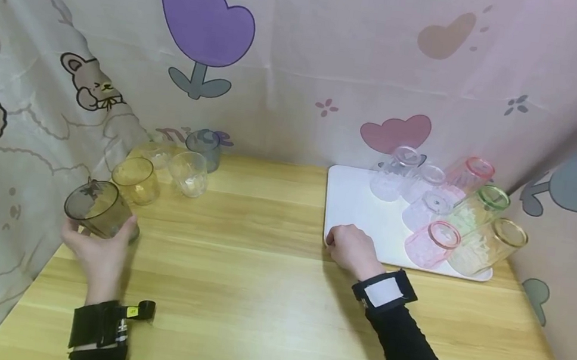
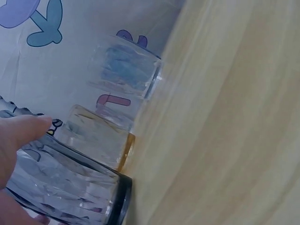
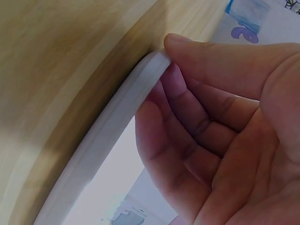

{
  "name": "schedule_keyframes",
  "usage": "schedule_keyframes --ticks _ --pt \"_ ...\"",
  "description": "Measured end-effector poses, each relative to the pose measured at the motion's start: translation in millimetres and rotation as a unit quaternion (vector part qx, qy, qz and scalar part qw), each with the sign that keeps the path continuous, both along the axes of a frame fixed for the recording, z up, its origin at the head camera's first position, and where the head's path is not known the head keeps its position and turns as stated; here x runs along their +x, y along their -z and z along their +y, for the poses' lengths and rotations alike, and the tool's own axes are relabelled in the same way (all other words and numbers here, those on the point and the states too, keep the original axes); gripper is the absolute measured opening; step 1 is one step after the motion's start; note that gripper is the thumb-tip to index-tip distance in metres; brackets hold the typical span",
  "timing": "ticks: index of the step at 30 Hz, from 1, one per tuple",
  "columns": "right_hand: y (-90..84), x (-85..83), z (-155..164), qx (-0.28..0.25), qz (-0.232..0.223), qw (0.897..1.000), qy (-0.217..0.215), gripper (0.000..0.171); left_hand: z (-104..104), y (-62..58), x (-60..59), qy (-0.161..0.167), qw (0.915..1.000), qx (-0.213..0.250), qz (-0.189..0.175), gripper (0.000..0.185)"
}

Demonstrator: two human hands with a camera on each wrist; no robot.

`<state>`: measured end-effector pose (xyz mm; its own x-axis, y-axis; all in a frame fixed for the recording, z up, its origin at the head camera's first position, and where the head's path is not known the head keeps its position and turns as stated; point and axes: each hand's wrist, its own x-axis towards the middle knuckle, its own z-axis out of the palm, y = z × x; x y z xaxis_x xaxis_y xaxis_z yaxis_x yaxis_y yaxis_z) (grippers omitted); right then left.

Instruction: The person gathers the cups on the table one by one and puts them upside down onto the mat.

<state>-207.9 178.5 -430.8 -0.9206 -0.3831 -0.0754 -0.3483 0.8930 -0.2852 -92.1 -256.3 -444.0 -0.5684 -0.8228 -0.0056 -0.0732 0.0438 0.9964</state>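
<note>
At the left side of the table, my left hand grips a smoky grey glass, thumb on one side and fingers on the other. The glass is upright; its dark base shows low in the left wrist view. Just beyond it stands a yellow glass. My right hand is at the near left corner of a white tray. In the right wrist view, the thumb and curled fingers pinch the tray's rim.
Behind the yellow glass stand a clear glass, a blue-grey glass and a faint pale one. Several glasses crowd the tray's right part, among them pink, green and amber ones. Patterned curtains border the table.
</note>
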Motion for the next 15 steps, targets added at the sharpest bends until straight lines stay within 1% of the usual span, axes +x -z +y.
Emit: schedule_keyframes --ticks 3,6,9,15 --pt "0.9 0.7 0.7 0.004 0.000 1.000 -0.003 0.009 -1.8 3.6 0.7 0.009 0.9998 0.005 -0.015 0.100" --pt "0.8 0.9 0.5 0.006 0.007 1.000 -0.009 0.009 -3.3 5.7 1.1 0.011 0.9996 0.013 -0.023 0.092" --pt "0.4 0.6 0.2 0.008 0.013 1.000 -0.012 0.009 -4.8 7.1 0.5 0.009 0.9996 0.014 -0.023 0.089" --pt "0.9 0.3 -0.3 0.010 0.012 1.000 -0.011 0.008 -6.0 8.5 0.2 0.004 0.9996 0.011 -0.025 0.076"
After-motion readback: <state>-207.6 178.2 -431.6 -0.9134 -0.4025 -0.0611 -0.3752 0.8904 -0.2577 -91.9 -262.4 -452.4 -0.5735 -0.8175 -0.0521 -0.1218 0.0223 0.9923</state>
